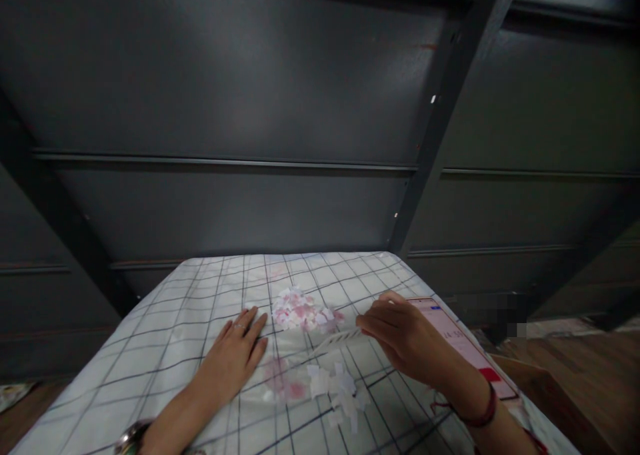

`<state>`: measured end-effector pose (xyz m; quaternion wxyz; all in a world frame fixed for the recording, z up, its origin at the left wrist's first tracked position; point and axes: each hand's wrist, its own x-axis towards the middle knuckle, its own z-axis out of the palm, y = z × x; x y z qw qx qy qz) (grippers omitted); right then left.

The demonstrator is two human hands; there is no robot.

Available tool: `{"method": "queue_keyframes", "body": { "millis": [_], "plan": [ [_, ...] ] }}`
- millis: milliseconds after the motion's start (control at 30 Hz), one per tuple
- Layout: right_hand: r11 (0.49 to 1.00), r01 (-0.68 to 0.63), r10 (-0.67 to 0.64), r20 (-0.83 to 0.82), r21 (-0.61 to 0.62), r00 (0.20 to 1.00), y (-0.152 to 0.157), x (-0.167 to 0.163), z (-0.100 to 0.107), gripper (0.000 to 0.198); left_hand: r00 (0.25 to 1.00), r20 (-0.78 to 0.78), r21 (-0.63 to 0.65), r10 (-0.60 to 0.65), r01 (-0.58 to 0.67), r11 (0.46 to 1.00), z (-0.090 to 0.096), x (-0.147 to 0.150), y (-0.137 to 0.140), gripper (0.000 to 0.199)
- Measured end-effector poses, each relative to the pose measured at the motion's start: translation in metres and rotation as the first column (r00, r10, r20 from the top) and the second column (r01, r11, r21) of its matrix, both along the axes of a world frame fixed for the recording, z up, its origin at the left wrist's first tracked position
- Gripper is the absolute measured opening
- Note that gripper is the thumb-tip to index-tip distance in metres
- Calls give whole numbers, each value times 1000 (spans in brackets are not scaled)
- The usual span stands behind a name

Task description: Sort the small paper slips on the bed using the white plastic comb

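Note:
My left hand point(235, 355) lies flat on a checked cloth point(200, 288), fingers spread, with nothing in it. Closed around one end of a thin white stick with a twisted look point(336, 340) is my right hand point(400, 335); the stick points left, low over the cloth, and its exact kind is unclear. Just beyond its tip sits a heap of small white and pink-stained scraps point(300, 310), which look like paper. Nearer to me, a looser group of white scraps point(335, 385) lies beside a wet-looking pink stain point(287, 378).
A phone point(463, 342) with a lit pink screen lies under and beside my right forearm. Dark grey metal panels point(250, 208) rise behind the table's far edge. At the lower right, a cardboard box point(550, 395) stands by the wooden floor point(600, 368).

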<state>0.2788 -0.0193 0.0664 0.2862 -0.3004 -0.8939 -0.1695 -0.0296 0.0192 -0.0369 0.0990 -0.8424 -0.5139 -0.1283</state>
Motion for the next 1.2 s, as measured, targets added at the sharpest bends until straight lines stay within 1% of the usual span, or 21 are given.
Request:
{"method": "queue_keyframes", "body": {
  "millis": [133, 233, 433, 500, 567, 633, 700, 800, 867, 900, 967, 1033, 1100, 1200],
  "plan": [
    [1000, 2, -2, -49, -14, 999, 1, 1, 0, 26, 1000, -9, -2, 7, -7, 1000, 1, 0, 0, 43],
    [1000, -16, 15, -53, -24, 998, 1, 1, 1, 26, 1000, 0, 16, 4, -4, 1000, 0, 0, 0, 42],
    [985, -10, -2, -68, -175, 998, 2, 9, 3, 25, 1000, 26, 35, -10, 9, 999, -4, -1, 1, 42],
    [986, -8, -10, -106, -169, 994, 4, 12, 1, 24, 999, 41, 41, -13, 11, 999, -5, -2, 2, 41],
    [992, -23, 4, -147, -127, 989, 7, 12, -2, 24, 999, 48, 39, -10, 8, 999, -4, -1, 2, 41],
    [993, -27, 10, -150, -111, 989, 8, 11, -5, 24, 999, 41, 24, -6, 5, 1000, -3, -1, 1, 42],
    [987, -9, -8, -104, -159, 995, 8, 8, -5, 24, 999, 34, 7, -3, 3, 1000, -2, 0, 1, 43],
    [964, 28, -37, -31, -265, 999, 5, 8, 1, 26, 999, 34, 1, 1, -1, 1000, -1, 0, 1, 43],
    [955, 33, -44, -31, -295, 999, 4, 10, 5, 26, 1000, 29, 7, 2, -2, 1000, -1, 0, 1, 43],
    [957, 30, -46, -50, -290, 998, 5, 12, 6, 27, 1000, 25, 12, 0, -1, 1000, -2, 0, 1, 43],
    [970, 21, -49, -112, -243, 992, 7, 15, 6, 27, 1000, 18, 26, -6, 5, 1000, -2, -1, 1, 43],
    [982, 57, -84, -145, -180, 986, 10, 16, 2, 28, 1000, 19, 41, -11, 11, 999, -3, -2, 1, 43],
    [981, 149, -164, -121, -125, 979, 13, 17, -1, 28, 1000, 15, 44, -13, 12, 999, -3, -3, 1, 43],
    [954, 300, -301, -60, -32, 952, 15, 17, -2, 31, 1000, 28, 42, -4, 2, 999, -4, -3, 1, 43]
  ]
}}
